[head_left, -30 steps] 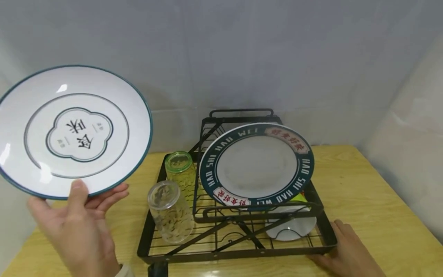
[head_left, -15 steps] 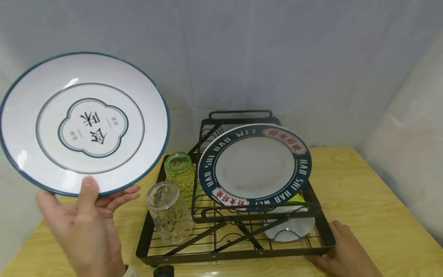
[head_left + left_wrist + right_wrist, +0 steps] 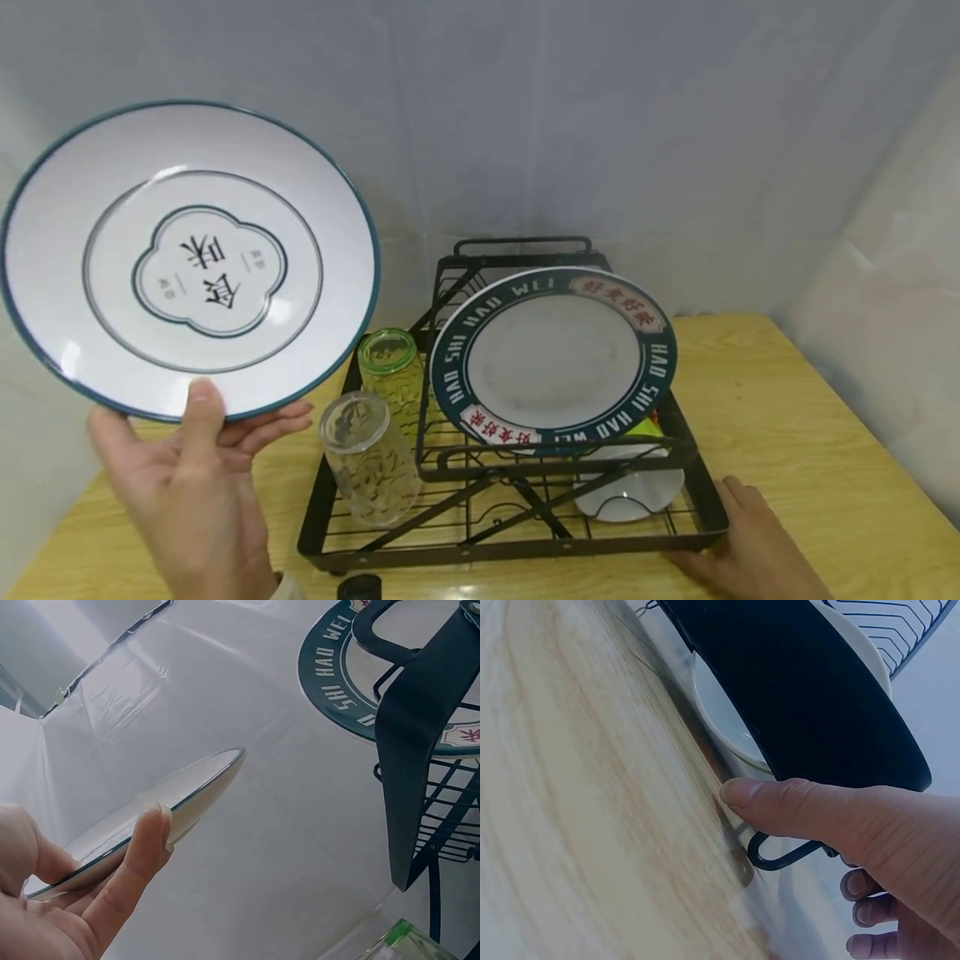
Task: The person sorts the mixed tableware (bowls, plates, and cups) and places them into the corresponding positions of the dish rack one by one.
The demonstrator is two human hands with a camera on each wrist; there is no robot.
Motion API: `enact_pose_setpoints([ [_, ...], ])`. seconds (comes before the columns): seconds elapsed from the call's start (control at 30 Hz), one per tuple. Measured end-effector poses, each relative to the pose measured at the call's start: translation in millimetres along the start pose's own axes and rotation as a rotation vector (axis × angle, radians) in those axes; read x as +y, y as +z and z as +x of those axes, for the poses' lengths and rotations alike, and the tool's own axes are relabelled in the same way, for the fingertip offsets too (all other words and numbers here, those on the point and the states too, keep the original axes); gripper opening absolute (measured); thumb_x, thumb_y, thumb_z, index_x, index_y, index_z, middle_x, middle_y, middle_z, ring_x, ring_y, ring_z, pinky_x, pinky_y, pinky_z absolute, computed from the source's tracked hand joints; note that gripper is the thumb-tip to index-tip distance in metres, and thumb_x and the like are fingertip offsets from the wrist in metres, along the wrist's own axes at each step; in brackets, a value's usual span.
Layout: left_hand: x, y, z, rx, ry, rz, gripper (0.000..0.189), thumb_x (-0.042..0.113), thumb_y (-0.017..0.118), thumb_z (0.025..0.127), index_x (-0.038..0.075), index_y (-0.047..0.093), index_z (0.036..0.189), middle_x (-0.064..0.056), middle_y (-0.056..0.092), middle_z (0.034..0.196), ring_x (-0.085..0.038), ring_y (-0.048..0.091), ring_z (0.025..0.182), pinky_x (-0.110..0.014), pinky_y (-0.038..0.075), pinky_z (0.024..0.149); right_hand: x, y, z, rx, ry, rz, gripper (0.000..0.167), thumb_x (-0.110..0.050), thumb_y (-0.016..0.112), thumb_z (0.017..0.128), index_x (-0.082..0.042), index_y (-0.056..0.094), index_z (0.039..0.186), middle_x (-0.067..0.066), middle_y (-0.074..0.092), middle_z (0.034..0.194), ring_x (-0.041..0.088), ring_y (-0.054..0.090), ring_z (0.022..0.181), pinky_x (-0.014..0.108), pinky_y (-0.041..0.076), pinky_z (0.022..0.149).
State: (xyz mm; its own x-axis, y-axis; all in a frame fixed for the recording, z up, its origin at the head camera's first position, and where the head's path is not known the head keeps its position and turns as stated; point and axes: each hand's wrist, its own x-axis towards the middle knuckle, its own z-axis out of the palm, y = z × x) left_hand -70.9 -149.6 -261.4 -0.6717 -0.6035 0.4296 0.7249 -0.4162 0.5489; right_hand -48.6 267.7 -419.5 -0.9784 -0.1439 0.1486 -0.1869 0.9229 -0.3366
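My left hand holds a white plate with a teal rim by its lower edge, thumb on the face and fingers behind. The plate is raised left of the black two-tier dish rack, its dark printed characters facing me. In the left wrist view the plate appears nearly edge-on. My right hand grips the rack's front right corner; in the right wrist view its thumb lies along the black frame. A larger plate with a dark green lettered border leans on the upper tier.
On the rack's lower tier, a clear glass and a green glass stand upside down at left. A white bowl sits at lower right. The wooden table meets pale sheeting behind. A black object shows at the front edge.
My left hand has moved the plate up and to the right, with slight tilting. My right hand keeps its place on the rack corner.
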Motion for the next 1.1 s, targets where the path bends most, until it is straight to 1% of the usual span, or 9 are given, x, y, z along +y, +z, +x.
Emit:
enact_pose_setpoints([
  [0.27, -0.7, 6.1, -6.9, -0.073, -0.009, 0.044, 0.046, 0.001, 0.051, 0.097, 0.003, 0.031, 0.138, -0.036, 0.045, 0.133, -0.043, 0.068, 0.070, -0.048, 0.056, 0.054, 1.3, 0.4, -0.6, -0.006, 0.002, 0.005, 0.093, -0.060, 0.082, 0.063, -0.011, 0.050, 0.135, -0.003, 0.055, 0.093, 0.014, 0.048, 0.085, 0.035, 0.048, 0.069],
  [0.4, -1.0, 9.9, -9.4, -0.116, -0.017, 0.066, 0.046, 0.002, 0.050, 0.098, 0.004, 0.030, 0.139, -0.037, 0.046, 0.131, -0.039, 0.068, 0.067, -0.044, 0.056, 0.051, 0.8, 0.3, -0.6, -0.018, 0.015, 0.012, 0.092, -0.059, 0.083, 0.063, -0.011, 0.050, 0.135, -0.003, 0.055, 0.093, 0.014, 0.048, 0.085, 0.035, 0.048, 0.069],
  [0.6, -1.2, 19.2, -14.5, -0.165, 0.010, 0.138, 0.045, 0.004, 0.048, 0.099, 0.005, 0.031, 0.141, -0.038, 0.046, 0.130, -0.034, 0.068, 0.063, -0.039, 0.056, 0.048, 0.6, -0.2, -0.6, 0.008, -0.004, -0.002, 0.091, -0.056, 0.084, 0.063, -0.010, 0.050, 0.134, -0.004, 0.054, 0.091, 0.014, 0.047, 0.083, 0.034, 0.047, 0.068],
  [0.67, -1.7, 22.0, -16.1, -0.191, 0.019, 0.149, 0.044, 0.003, 0.047, 0.100, 0.005, 0.031, 0.141, -0.039, 0.046, 0.129, -0.033, 0.068, 0.063, -0.039, 0.056, 0.048, 0.3, -0.7, -0.3, 0.007, -0.003, -0.006, 0.092, -0.056, 0.084, 0.062, -0.010, 0.050, 0.134, -0.004, 0.054, 0.090, 0.014, 0.047, 0.083, 0.034, 0.047, 0.068],
  [0.73, -3.1, 24.1, -17.7, -0.223, 0.020, 0.131, 0.044, 0.001, 0.045, 0.100, 0.004, 0.029, 0.141, -0.039, 0.047, 0.126, -0.034, 0.067, 0.062, -0.039, 0.056, 0.048, 0.7, -0.7, 0.0, -0.004, 0.005, -0.002, 0.092, -0.056, 0.084, 0.062, -0.010, 0.050, 0.134, -0.003, 0.054, 0.091, 0.015, 0.048, 0.083, 0.034, 0.048, 0.069],
  [0.8, -4.8, 26.2, -19.7, -0.268, 0.018, 0.108, 0.045, -0.002, 0.044, 0.100, 0.004, 0.027, 0.142, -0.040, 0.049, 0.122, -0.035, 0.066, 0.061, -0.040, 0.056, 0.048, 0.7, -0.6, 0.3, -0.017, 0.018, -0.001, 0.092, -0.056, 0.084, 0.062, -0.009, 0.051, 0.134, -0.003, 0.054, 0.091, 0.015, 0.048, 0.084, 0.035, 0.048, 0.070],
  [0.9, -7.5, 30.6, -23.3, -0.330, 0.013, 0.109, 0.047, -0.004, 0.041, 0.100, 0.004, 0.025, 0.143, -0.039, 0.053, 0.117, -0.035, 0.066, 0.059, -0.042, 0.056, 0.048, 0.8, -0.4, 0.7, -0.027, 0.024, 0.003, 0.092, -0.056, 0.084, 0.062, -0.009, 0.052, 0.133, -0.003, 0.054, 0.092, 0.015, 0.048, 0.084, 0.035, 0.048, 0.069],
  [1.0, -10.0, 35.3, -27.6, -0.374, 0.016, 0.152, 0.046, -0.003, 0.040, 0.100, 0.005, 0.024, 0.143, -0.038, 0.056, 0.116, -0.034, 0.066, 0.058, -0.042, 0.055, 0.046, 0.3, -0.2, 0.7, -0.024, 0.020, 0.005, 0.091, -0.056, 0.084, 0.062, -0.009, 0.052, 0.133, -0.003, 0.054, 0.092, 0.015, 0.048, 0.084, 0.035, 0.047, 0.069],
  [1.1, -13.3, 38.6, -31.4, -0.394, 0.016, 0.197, 0.045, -0.003, 0.040, 0.101, 0.005, 0.025, 0.142, -0.035, 0.060, 0.112, -0.033, 0.066, 0.056, -0.041, 0.055, 0.045, 0.3, 0.2, 0.3, -0.017, 0.009, 0.007, 0.092, -0.056, 0.084, 0.063, -0.009, 0.051, 0.134, -0.003, 0.054, 0.092, 0.015, 0.048, 0.084, 0.035, 0.047, 0.069],
])
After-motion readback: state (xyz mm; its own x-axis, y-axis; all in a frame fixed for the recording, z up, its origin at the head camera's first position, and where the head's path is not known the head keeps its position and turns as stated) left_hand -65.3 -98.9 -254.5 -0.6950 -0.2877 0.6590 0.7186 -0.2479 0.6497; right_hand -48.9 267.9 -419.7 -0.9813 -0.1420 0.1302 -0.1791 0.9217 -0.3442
